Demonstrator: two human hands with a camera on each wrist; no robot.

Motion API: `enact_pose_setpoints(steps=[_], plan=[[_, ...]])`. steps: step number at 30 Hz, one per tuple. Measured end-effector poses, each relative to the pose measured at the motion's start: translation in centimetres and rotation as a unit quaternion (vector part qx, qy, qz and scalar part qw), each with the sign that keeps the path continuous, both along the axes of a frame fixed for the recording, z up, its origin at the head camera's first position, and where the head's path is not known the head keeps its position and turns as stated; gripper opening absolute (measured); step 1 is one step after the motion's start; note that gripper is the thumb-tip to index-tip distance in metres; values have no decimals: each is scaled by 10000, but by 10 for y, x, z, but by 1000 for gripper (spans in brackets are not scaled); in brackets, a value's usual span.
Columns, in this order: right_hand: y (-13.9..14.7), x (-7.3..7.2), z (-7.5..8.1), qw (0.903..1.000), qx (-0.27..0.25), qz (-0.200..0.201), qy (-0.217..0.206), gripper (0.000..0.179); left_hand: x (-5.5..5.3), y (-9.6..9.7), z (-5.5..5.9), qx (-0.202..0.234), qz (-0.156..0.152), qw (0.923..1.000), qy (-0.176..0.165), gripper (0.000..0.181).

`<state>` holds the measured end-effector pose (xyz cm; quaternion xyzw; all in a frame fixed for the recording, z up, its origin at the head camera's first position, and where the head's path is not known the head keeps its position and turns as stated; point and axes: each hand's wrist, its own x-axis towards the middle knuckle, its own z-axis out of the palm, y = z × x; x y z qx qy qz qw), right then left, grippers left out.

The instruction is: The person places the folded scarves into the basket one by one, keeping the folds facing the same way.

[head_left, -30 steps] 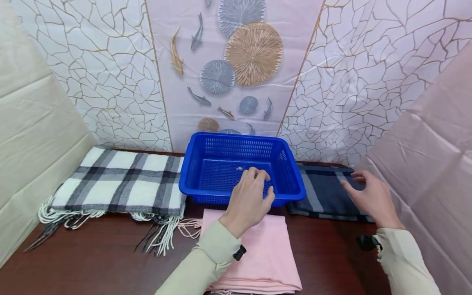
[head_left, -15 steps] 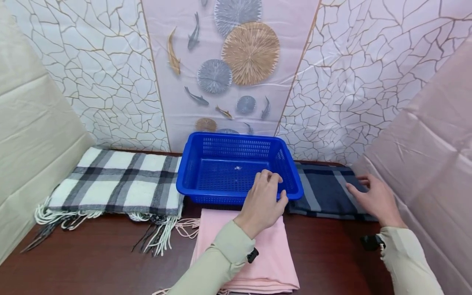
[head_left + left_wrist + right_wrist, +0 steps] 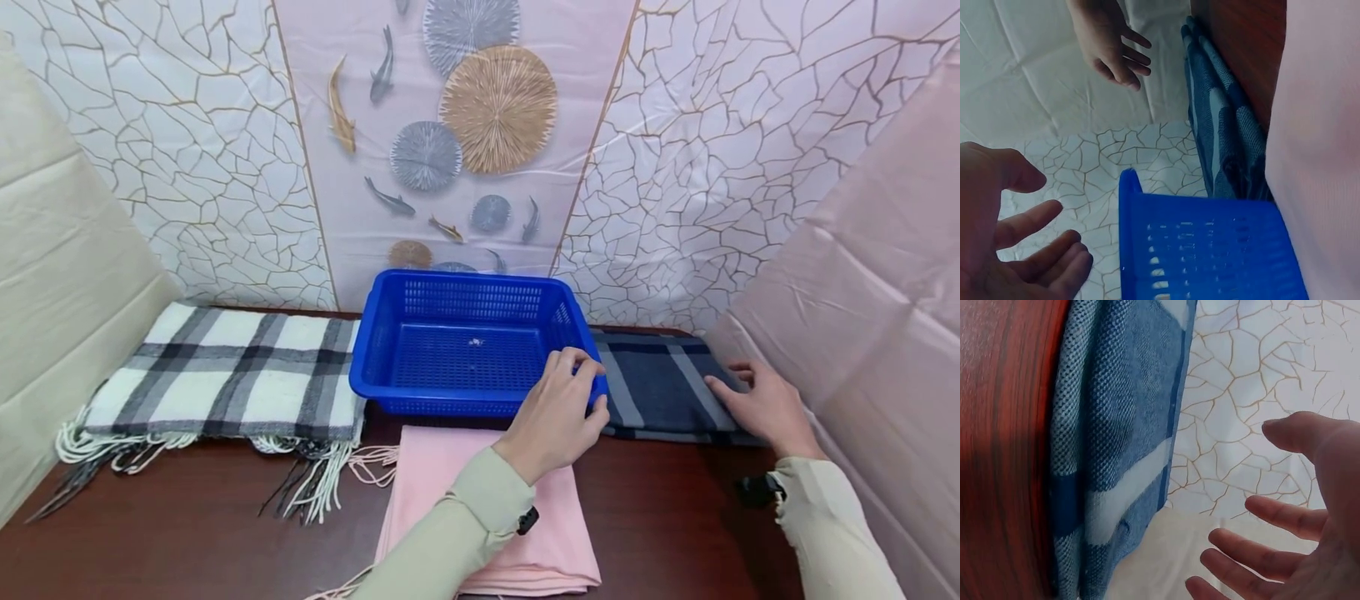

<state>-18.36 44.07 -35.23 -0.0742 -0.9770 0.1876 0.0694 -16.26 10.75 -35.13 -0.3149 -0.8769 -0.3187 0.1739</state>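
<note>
My left hand (image 3: 558, 414) hovers over the near right corner of the blue plastic basket (image 3: 363, 387), fingers loosely bent and holding nothing. The left wrist view shows a gap between that hand (image 3: 1022, 231) and the basket's rim (image 3: 1127, 231). A folded dark blue-grey scarf (image 3: 656, 387) with pale stripes lies right of the basket. Above its right end is my right hand (image 3: 772, 408), fingers apart and nothing in them. In the right wrist view this hand (image 3: 1291, 531) stays clear of the scarf (image 3: 1129, 394). A folded pink scarf (image 3: 442, 483) lies in front of the basket, partly hidden by my left arm.
A black-and-white checked scarf (image 3: 240, 375) with long fringe lies folded left of the basket. All of it stands on a dark red-brown wooden table (image 3: 187, 525). A patterned backdrop (image 3: 225, 125) rises behind, and a pale cloth wall (image 3: 877, 333) stands close on the right.
My left hand has moved right, from over the basket's near middle to its near right corner. My right hand has lowered slightly toward the dark scarf. The view has turned a little to the right.
</note>
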Motion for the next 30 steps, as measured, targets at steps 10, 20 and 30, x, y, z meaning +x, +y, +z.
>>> enact_pose_setpoints(steps=[10,20,30], plan=[[12,-3,-5,9994,-50,-100,-338,84,2,18,-5,-90,-292,9994,134,29],[19,-3,-10,9970,-3,-28,-768,86,6,30,-14,-38,-825,9958,-398,32],[23,-4,-15,9888,107,122,-1481,92,10,43,-18,-434,-813,9885,-1195,39]])
